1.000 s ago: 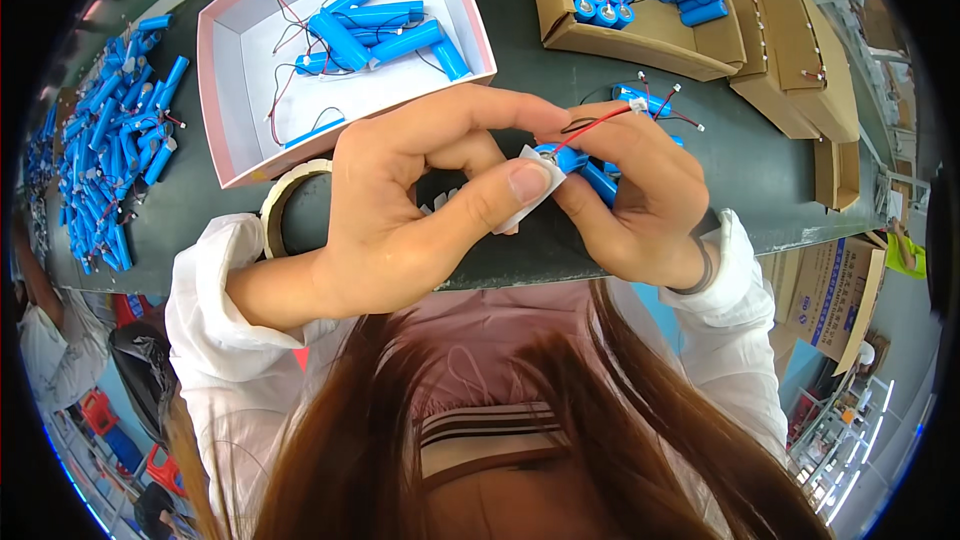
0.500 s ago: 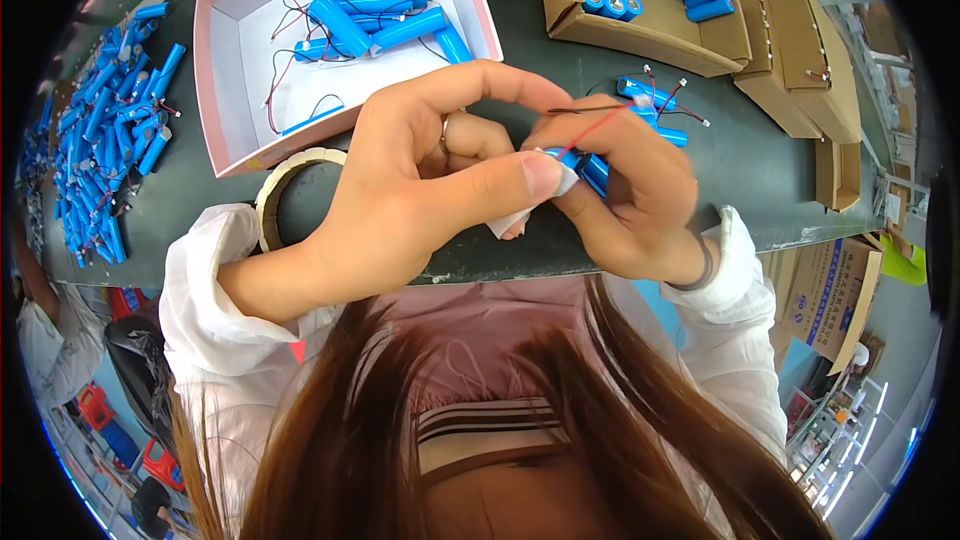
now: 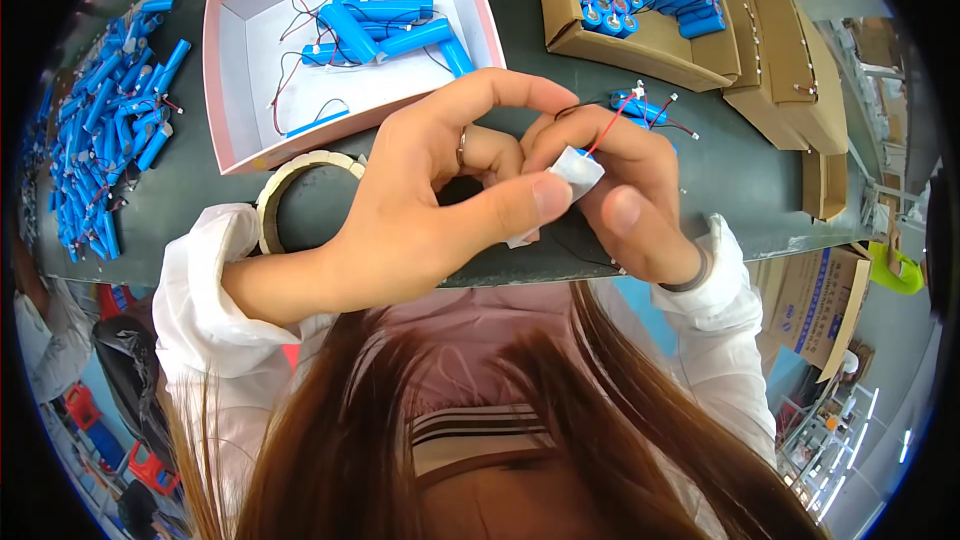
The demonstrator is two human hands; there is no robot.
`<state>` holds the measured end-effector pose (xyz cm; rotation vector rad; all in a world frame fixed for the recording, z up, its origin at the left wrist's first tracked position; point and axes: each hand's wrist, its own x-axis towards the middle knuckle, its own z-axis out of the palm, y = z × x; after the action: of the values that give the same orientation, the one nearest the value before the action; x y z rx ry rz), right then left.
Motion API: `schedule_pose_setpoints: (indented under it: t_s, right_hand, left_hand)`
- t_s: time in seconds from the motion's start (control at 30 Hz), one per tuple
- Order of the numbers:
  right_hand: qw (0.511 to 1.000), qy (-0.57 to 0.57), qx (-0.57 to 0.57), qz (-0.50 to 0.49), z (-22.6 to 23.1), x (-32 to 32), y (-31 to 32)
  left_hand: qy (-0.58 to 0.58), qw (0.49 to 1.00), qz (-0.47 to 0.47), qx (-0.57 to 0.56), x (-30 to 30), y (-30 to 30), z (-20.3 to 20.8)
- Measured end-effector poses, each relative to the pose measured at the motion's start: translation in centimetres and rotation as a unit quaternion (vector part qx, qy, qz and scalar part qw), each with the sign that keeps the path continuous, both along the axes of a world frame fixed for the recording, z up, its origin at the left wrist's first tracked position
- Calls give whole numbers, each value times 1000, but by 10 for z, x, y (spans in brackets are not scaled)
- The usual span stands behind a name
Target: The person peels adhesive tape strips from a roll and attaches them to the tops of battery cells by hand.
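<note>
Before my chest, my left hand (image 3: 415, 195) pinches a strip of white tape (image 3: 577, 174) between thumb and fingers. The tape covers the end of a blue battery cell (image 3: 586, 152), of which only a sliver shows; the rest is hidden by tape and fingers. A red wire (image 3: 607, 127) rises from that end to a small white connector. My right hand (image 3: 648, 205) curls its fingers behind the cell, with the thumb lifted off the tape. Beside my left wrist lies a roll of cream tape (image 3: 270, 202) on the dark table (image 3: 755, 180).
A pink-rimmed white box (image 3: 215, 90) holds several wired blue cells. Many loose cells (image 3: 110, 130) are heaped at the left. A cardboard box (image 3: 640, 52) packed with wired cells stands at the back right, beside more cardboard boxes (image 3: 785, 90). Wired cells (image 3: 632, 105) lie beyond my right hand.
The taped end has turned and shifted right, showing more white tape and less blue. My right thumb has come off it. The view has shifted slightly.
</note>
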<state>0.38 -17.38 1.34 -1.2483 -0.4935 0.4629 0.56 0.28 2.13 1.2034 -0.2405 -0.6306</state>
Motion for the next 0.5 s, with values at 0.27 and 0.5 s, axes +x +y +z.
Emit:
schedule_pose_setpoints:
  t_s: [0.27,0.5]
  right_hand:
    - [995,13,-9,-95,-11,1,1]
    - [971,-129,-119,-161,-12,0,3]
  left_hand:
    - [-82,994,64,25,-7,-5,-5]
    - [-47,994,47,88,-2,-7,-8]
